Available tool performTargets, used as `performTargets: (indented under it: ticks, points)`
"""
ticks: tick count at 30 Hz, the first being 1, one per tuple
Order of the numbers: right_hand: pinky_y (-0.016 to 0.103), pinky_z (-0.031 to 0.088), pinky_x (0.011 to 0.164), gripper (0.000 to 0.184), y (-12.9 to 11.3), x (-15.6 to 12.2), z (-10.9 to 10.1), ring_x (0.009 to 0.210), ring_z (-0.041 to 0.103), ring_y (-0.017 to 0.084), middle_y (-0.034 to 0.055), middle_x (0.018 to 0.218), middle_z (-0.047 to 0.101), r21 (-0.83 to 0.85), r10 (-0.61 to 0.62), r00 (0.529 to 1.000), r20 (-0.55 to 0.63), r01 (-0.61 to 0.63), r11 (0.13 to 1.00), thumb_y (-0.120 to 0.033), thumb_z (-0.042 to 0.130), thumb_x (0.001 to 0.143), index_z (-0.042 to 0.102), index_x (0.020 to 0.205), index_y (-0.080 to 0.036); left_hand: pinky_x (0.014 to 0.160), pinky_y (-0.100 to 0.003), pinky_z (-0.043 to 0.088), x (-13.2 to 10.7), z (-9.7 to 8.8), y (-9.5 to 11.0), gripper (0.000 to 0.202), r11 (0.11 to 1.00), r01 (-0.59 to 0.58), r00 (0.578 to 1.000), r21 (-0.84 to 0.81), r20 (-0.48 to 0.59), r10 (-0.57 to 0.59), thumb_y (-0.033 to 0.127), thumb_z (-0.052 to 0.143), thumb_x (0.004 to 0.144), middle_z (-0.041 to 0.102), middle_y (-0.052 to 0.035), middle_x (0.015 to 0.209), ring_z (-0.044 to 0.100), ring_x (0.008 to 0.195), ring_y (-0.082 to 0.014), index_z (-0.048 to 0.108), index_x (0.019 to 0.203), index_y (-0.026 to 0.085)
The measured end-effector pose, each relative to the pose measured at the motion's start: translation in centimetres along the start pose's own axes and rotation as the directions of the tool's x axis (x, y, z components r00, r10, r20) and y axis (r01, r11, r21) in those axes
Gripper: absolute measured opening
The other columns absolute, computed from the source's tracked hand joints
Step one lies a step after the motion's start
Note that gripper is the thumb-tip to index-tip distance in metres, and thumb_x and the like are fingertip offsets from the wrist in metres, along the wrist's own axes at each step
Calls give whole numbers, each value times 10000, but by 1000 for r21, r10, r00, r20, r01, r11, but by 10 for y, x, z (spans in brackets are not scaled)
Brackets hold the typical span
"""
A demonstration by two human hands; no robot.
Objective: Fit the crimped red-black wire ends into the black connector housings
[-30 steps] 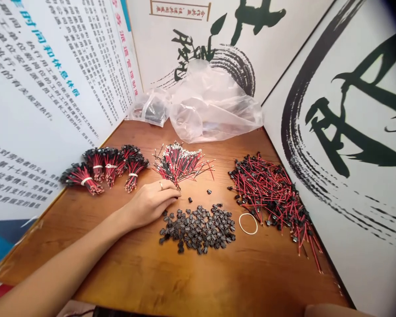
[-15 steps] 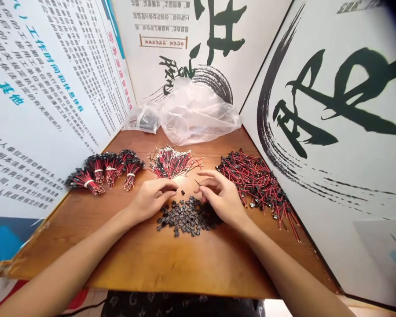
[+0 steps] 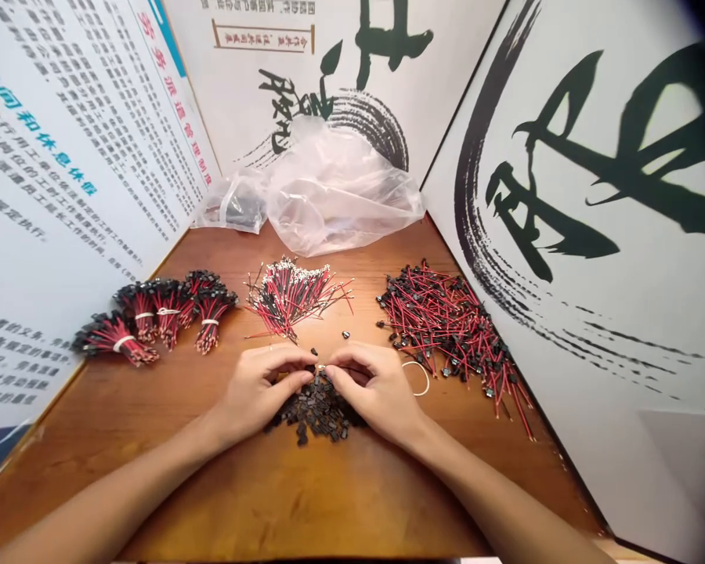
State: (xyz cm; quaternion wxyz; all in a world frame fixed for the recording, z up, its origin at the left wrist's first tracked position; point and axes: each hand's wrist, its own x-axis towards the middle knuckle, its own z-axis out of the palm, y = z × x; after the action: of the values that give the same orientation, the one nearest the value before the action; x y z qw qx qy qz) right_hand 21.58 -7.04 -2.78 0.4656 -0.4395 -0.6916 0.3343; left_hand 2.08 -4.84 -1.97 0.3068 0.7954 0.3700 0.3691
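Observation:
My left hand pinches a small black connector housing between thumb and forefinger. Facing it, my right hand has its fingertips closed on a wire, most of it hidden; only a pale tip shows beside the housing. The two hands nearly meet above a pile of loose black housings. One stray housing lies behind my right hand. Farther back, a heap of red and black wires with pale metal ends is fanned out on the table.
Several banded wire bundles with black connectors stand at left. A loose heap of wires with connectors lies at right, a white rubber band near it. Clear plastic bags rest at the back. Printed panels wall the table.
My hands have come together over the housing pile, bringing the wire tip up to the housing. The head view has shifted slightly, and the rubber band now shows beside my right hand.

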Motion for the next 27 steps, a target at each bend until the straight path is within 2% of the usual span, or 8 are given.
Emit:
performTargets:
  ticks: [4, 8, 10, 14, 27]
  points:
    - [251, 433, 590, 140, -1, -3, 1, 628, 569, 133, 20, 709, 651, -33, -49, 998, 39, 50, 998, -118, 549, 849, 666, 792, -170, 699, -246, 563, -3, 5, -3, 144, 997, 33, 998, -76, 49, -29, 115, 660, 844, 752, -51, 873, 700, 766, -163, 732, 960, 164]
    - [254, 423, 571, 145, 1, -4, 2, 604, 554, 132, 23, 712, 655, -47, -83, 995, 56, 85, 995, -109, 543, 856, 666, 812, -172, 626, -226, 571, -7, 9, -5, 215, 965, 131, 991, -229, 60, -120, 97, 651, 838, 748, -51, 855, 691, 701, -148, 699, 1039, 156]
    - [250, 414, 557, 142, 1, -5, 2, 590, 543, 128, 17, 701, 643, -42, -79, 996, 47, 81, 996, -104, 550, 854, 668, 813, -171, 578, -209, 563, -8, 9, -4, 199, 947, 158, 987, -281, 54, -149, 91, 653, 829, 740, -41, 811, 673, 637, -133, 694, 1014, 152]
    - [242, 407, 549, 130, -5, -5, 1, 580, 530, 120, 3, 672, 607, -41, -94, 995, 12, 95, 995, -100, 563, 854, 661, 803, -169, 540, -182, 546, -7, 7, 3, 112, 956, 158, 987, -248, 51, -150, 90, 657, 828, 719, -20, 762, 643, 568, -107, 710, 900, 158]
    - [226, 402, 517, 134, -22, -8, -2, 545, 505, 104, -6, 647, 562, -52, -127, 992, 2, 127, 991, -93, 542, 858, 624, 785, -169, 499, -188, 570, -10, 2, 17, 120, 904, 170, 984, -393, 11, -180, 108, 672, 830, 724, -30, 762, 659, 525, -122, 730, 906, 180]
